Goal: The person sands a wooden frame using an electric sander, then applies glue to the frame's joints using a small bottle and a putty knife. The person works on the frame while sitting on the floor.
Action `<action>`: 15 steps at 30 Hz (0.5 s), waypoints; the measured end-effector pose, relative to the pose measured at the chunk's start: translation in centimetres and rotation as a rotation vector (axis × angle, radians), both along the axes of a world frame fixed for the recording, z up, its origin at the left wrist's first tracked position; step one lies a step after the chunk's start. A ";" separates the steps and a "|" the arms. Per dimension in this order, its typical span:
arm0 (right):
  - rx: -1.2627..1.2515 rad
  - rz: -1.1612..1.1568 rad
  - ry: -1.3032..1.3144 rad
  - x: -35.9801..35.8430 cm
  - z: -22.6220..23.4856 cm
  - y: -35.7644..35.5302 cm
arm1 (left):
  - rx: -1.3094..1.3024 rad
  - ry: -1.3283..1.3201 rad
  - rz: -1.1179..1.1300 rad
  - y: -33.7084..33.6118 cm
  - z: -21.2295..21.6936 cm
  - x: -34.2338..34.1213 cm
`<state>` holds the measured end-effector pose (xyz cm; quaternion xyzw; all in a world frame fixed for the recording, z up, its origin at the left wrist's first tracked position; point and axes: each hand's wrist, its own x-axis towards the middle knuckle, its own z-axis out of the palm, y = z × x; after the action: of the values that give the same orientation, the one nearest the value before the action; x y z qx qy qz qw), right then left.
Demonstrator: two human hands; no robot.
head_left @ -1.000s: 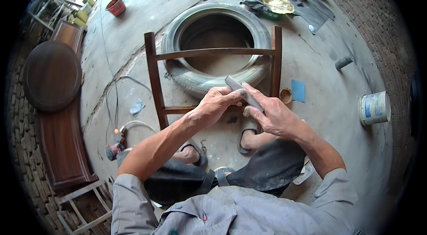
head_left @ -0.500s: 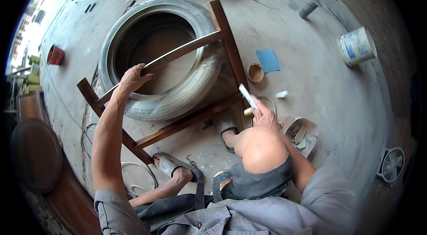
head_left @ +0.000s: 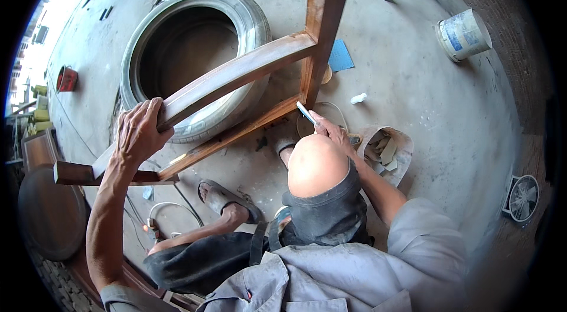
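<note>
A brown wooden frame, with legs at both ends joined by rails, stands tilted up in front of me. My left hand is closed around its curved upper rail, near the left end. In my right hand, beside my raised knee, is a thin white strip. The strip's tip is close to the joint where the lower rail meets the right leg; whether it touches the wood I cannot tell. Behind the frame a large grey tire lies flat on the floor, partly covered by the upper rail.
By my right forearm sits a pale container of scraps. Farther right lie a tipped white bucket, a blue sheet and a small white object. A fan stands at the right edge. Cables run near my left foot.
The frame has been lifted and tipped toward me, its right leg now rising higher. My left hand moved left and nearer with the rail. My right hand and the strip shifted slightly left.
</note>
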<state>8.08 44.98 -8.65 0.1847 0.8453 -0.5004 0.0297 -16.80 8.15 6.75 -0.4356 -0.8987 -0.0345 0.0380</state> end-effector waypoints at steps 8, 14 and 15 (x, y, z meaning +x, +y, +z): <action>-0.026 0.019 -0.129 1.3 -1.6 -0.1 | 0.021 -0.106 0.270 -2.0 -0.5 6.3; -0.137 -0.024 0.031 0.7 -2.1 -0.3 | 0.102 -0.049 0.340 -2.3 1.2 8.7; -0.125 -0.054 0.081 0.7 -2.1 0.3 | 0.105 -0.082 0.361 -1.5 1.2 8.6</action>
<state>8.80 45.25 -10.71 0.1845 0.8076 -0.5601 -0.0066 -8.22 6.65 7.95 -0.2631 -0.9600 -0.0916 0.0296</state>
